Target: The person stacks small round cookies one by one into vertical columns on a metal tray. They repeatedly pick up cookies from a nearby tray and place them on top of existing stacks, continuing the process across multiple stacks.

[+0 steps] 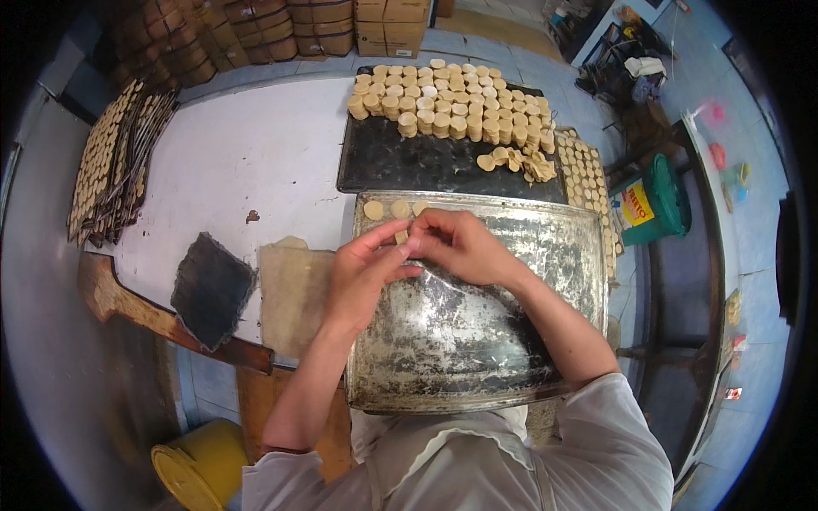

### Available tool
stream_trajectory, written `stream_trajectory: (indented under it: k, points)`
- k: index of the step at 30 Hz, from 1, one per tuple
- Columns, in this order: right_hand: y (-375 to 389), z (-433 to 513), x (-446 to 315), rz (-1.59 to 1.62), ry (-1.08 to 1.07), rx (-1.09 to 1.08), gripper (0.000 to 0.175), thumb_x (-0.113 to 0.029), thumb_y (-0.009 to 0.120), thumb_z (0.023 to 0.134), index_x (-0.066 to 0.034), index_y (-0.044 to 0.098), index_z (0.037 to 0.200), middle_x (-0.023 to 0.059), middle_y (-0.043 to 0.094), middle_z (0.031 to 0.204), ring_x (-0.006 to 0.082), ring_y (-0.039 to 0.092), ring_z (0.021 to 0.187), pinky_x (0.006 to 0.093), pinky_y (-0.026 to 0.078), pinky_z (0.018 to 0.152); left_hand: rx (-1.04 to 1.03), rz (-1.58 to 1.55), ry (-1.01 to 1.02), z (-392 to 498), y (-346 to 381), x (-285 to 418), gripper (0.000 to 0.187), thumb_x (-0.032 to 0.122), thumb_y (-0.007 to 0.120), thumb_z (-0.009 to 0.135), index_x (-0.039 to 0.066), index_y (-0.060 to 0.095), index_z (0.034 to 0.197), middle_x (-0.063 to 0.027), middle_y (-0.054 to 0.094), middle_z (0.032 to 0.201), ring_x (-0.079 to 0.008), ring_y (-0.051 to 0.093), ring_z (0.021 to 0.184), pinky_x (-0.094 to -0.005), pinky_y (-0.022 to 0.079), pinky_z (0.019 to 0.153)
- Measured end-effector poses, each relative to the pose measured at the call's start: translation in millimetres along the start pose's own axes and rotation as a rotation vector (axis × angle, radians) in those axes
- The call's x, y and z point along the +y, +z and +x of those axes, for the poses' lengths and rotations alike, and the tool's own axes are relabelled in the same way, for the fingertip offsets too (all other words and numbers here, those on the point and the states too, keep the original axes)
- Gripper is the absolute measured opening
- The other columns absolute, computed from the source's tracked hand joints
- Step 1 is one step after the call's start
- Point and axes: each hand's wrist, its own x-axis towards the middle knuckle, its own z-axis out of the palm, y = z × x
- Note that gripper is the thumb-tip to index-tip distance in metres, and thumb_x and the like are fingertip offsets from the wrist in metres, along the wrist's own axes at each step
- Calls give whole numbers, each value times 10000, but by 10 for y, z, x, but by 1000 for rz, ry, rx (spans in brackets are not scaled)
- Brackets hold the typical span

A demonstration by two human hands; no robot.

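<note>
Both hands meet over the upper left of a worn metal baking tray. Between the thumb and fingers of my left hand is a small stack of round dough discs. The fingertips of my right hand touch the right side of that stack; whether they pinch a disc is hidden. Three single dough discs lie in a row along the tray's far edge, just beyond the fingers. Behind, on a dark tray, stand many stacks of dough discs, with a loose heap of discs in front.
Trays of discs lean in a pile at the far left. A dark cloth and a beige cloth lie left of the baking tray. Another disc-filled tray and a green bucket are at the right. A yellow bucket stands below.
</note>
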Motion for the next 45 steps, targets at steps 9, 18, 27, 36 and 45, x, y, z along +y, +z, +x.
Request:
stream_trajectory:
  k: [9,18,27,36,45]
  points:
    - [-106,-124,171,-45,36,159,249,-249,745,1011,-1,741,1034,227,746,946,395,748,910,476,575,794,77,63,1,57,122,-37,164,82,763,1049,0,646,1130,-124,739,1127,-273,784,1149,-353,686,913]
    - [-209,-168,166,-189,93,145,276,-306,768,1021,-31,767,1000,200,763,916,408,745,879,489,561,774,46,113,-22,72,154,-104,46,61,711,1091,30,677,1096,-177,764,1271,-267,774,1194,-339,682,962]
    - [-287,-269,203,-241,-51,248,249,-264,770,1000,-28,727,1070,220,747,972,432,736,891,502,569,791,3,53,8,101,303,-138,59,46,720,1083,3,681,1076,-115,758,1144,-247,777,1170,-343,681,970]
    - [-499,-453,244,-292,49,248,281,-325,743,1033,-45,761,1054,211,775,1013,433,745,901,536,561,789,-68,97,-13,233,469,-243,38,42,694,1094,4,689,1092,-109,751,1182,-251,758,1221,-355,683,995]
    - [-617,-658,236,-178,57,248,275,-294,750,1009,-22,749,1047,257,768,986,446,753,947,537,571,798,-141,106,18,313,638,-349,98,75,645,1125,-3,697,1096,-155,724,1341,-234,752,1202,-406,670,1040]
